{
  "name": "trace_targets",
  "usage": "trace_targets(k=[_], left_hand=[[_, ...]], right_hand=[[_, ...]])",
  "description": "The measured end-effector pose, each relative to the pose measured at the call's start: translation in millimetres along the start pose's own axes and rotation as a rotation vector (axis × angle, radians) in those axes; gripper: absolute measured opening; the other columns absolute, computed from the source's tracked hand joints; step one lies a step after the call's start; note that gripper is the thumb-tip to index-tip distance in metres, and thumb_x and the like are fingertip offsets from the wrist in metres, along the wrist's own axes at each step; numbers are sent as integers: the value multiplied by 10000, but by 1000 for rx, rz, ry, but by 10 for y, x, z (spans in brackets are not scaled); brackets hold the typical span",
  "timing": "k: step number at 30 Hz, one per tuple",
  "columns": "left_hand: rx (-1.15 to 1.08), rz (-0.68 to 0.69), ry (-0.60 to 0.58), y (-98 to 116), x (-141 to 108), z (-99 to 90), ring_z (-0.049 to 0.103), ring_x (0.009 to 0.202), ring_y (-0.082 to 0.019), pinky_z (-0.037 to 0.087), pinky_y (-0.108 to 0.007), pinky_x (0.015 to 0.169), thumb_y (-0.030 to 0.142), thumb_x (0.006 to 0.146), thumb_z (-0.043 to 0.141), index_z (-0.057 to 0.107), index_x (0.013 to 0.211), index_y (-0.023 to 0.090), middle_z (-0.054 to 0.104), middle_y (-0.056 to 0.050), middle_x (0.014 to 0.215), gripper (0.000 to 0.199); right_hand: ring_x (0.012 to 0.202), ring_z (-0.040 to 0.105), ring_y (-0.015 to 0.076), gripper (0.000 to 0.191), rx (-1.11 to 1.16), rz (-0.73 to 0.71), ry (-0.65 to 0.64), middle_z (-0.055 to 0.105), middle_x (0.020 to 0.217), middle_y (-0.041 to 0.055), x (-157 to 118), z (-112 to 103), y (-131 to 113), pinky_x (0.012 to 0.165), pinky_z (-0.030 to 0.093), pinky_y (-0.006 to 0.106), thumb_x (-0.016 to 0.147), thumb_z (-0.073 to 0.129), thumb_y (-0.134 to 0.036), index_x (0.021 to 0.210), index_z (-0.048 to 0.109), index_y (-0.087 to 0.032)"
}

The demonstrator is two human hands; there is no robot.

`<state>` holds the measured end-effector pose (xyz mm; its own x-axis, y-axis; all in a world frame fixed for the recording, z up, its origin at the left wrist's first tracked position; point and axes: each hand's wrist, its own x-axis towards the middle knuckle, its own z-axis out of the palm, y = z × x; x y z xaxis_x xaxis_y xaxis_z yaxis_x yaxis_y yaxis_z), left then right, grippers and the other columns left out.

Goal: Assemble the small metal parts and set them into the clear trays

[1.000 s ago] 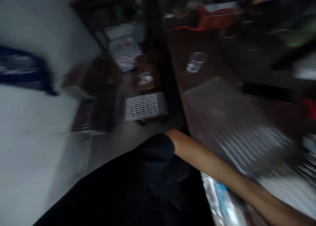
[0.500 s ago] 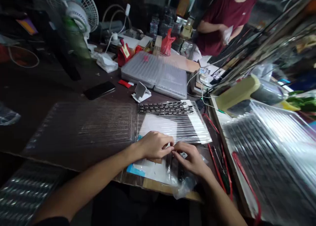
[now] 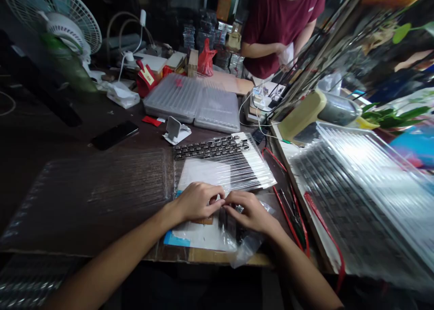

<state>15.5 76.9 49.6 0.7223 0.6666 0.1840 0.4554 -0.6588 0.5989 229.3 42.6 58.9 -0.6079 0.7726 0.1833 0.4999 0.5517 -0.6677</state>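
Note:
My left hand (image 3: 198, 202) and my right hand (image 3: 249, 213) meet over a clear plastic bag (image 3: 246, 246), their fingertips close together. A small shiny metal part (image 3: 239, 209) shows between the right fingers, and the left fingertips hide whatever they touch. Beneath my hands lies a white sheet with a blue strip (image 3: 200, 235). Just beyond them is a clear ribbed plastic sheet (image 3: 224, 170) on white paper. A row of small dark metal parts (image 3: 210, 147) lies along its far end.
A large ribbed clear tray (image 3: 359, 197) stands to the right, with red-handled tools (image 3: 291, 219) beside it. Ahead are stacked clear cases (image 3: 191, 103), a phone (image 3: 114, 135) and a phone stand (image 3: 175, 129). A fan (image 3: 50, 11) stands far left, and a person in a dark red shirt (image 3: 274, 34) stands beyond.
The blurred swing of the view a second ago has settled. Over the last half second the scene has shifted slightly left, while my hands stay together above the bag.

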Motion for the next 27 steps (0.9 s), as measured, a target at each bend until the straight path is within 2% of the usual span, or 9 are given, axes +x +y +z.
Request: trace_targets(k=[27], left_hand=[[-14, -17, -5, -4, 0, -11, 635, 711, -161, 399, -256, 668, 305, 898, 559, 653, 961, 218, 675, 13, 762, 143]], right_hand=[[752, 626, 167, 149, -16, 11, -27, 681, 816, 53, 0, -8, -3, 680, 477, 276, 950, 520, -217, 920, 662, -185]])
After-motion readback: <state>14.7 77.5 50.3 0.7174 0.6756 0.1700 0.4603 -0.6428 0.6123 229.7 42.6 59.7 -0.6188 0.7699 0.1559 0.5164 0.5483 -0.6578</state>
